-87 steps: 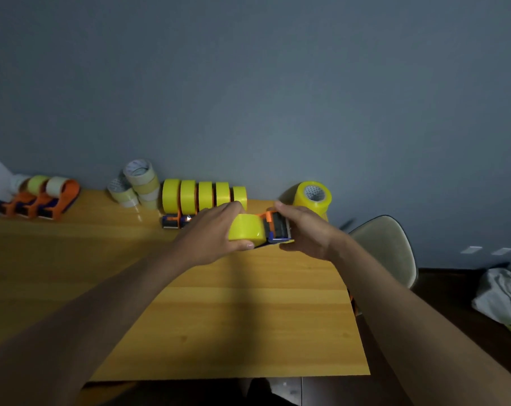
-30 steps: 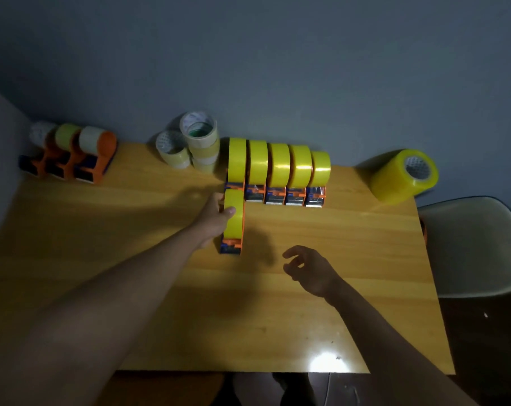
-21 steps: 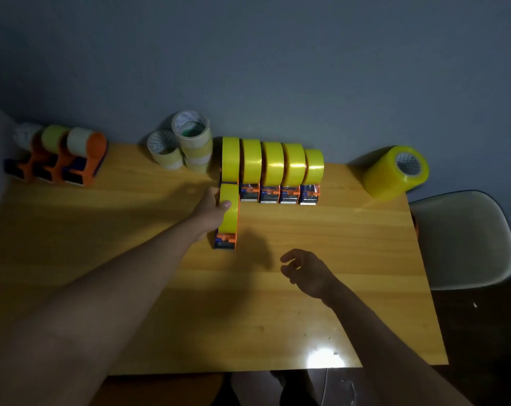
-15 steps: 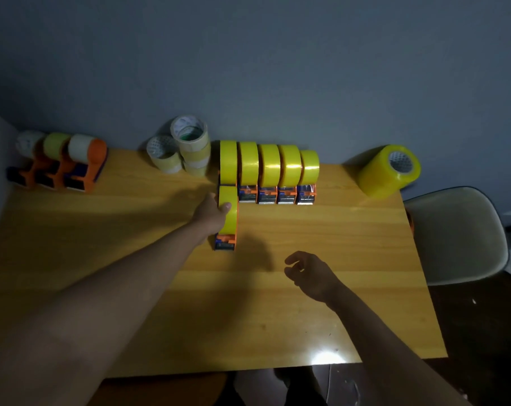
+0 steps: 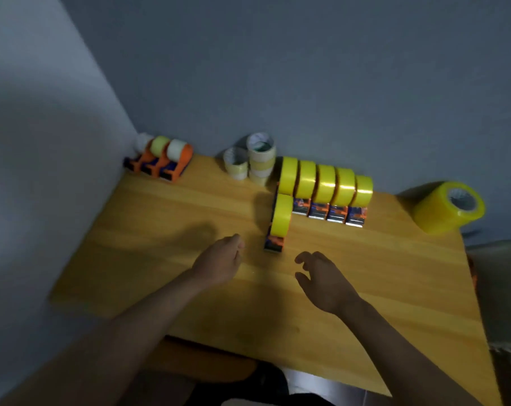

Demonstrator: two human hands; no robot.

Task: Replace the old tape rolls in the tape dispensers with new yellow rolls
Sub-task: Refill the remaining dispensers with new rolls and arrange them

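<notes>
While three orange dispensers (image 5: 160, 165) and used rolls (image 5: 252, 161) are ranged along the far wall, a yellow-loaded dispenser (image 5: 279, 222) is seen just before a row of five (image 5: 326, 190), lengthwise near-to-far, cutter end nearest. Left hand (image 5: 219, 263) and right hand (image 5: 324, 281) are held loosely curled, empty, nearby.

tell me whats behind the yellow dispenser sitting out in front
Directly behind the front dispenser stands the leftmost of a row of five yellow-roll dispensers. That one's base is hidden.
</notes>
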